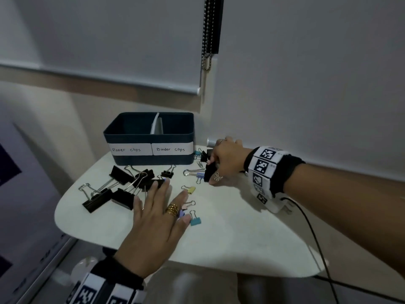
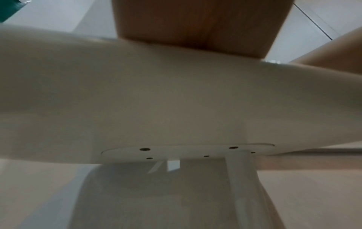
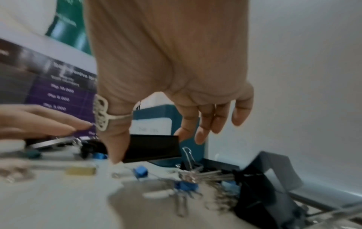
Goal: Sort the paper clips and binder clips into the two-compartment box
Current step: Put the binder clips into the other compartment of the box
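A dark blue two-compartment box [image 1: 149, 159], labelled "Paper clips" on the left and "Binder clips" on the right, stands at the back of the white table [image 1: 230, 238]. My right hand [image 1: 211, 171] is just right of the box, and its thumb and forefinger pinch a black binder clip [image 1: 208, 172]. The right wrist view shows that hand [image 3: 149, 147] holding the same black binder clip [image 3: 156, 150] above the table. My left hand [image 1: 162, 200] is open with its fingers spread flat beside a pile of large black binder clips [image 1: 122, 187]. The left wrist view shows only the table's underside [image 2: 176, 100].
Small coloured binder clips lie mid-table: a yellow one [image 1: 191, 189], a teal one [image 1: 195, 220] and a pink one [image 1: 186, 206]. A silver paper clip [image 1: 200, 164] and more clips lie by the box's right corner. A black cable [image 1: 315, 238] crosses the table's right edge. The wall stands close behind.
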Available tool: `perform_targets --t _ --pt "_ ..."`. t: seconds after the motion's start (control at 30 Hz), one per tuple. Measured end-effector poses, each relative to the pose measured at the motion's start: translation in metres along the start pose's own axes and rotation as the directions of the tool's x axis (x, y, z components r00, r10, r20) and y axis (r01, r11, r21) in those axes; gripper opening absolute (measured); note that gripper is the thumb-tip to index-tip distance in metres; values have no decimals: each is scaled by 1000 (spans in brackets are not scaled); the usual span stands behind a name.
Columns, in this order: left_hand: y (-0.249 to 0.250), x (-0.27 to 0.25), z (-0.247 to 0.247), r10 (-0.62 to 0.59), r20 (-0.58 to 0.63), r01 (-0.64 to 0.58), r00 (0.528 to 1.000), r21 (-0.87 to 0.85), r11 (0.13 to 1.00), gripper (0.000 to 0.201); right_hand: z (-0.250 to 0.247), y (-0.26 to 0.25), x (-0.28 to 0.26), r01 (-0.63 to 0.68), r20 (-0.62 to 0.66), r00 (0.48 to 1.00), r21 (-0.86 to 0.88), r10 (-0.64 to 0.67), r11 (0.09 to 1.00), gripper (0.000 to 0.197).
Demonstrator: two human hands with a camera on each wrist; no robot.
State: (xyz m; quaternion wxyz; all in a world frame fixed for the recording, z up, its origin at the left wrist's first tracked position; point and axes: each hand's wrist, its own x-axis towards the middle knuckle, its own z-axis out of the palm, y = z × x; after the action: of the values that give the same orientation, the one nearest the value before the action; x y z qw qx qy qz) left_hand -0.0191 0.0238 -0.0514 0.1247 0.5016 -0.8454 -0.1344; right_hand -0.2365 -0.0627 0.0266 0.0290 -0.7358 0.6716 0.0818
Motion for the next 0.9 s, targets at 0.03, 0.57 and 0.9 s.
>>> perform_targets --t 0.03,0.57,0.9 --pt "1 0 0 -13 -31 13 999 -24 1000 98 -3 -2 -5 5 -22 1000 -16 -6 1000 55" --pt "20 14 -19 171 118 -183 978 99 978 74 -4 11 -59 101 186 974 147 -128 984 36" --pt "27 54 -85 250 199 -281 948 145 949 38 -28 72 -17 -100 93 991 29 97 995 72"
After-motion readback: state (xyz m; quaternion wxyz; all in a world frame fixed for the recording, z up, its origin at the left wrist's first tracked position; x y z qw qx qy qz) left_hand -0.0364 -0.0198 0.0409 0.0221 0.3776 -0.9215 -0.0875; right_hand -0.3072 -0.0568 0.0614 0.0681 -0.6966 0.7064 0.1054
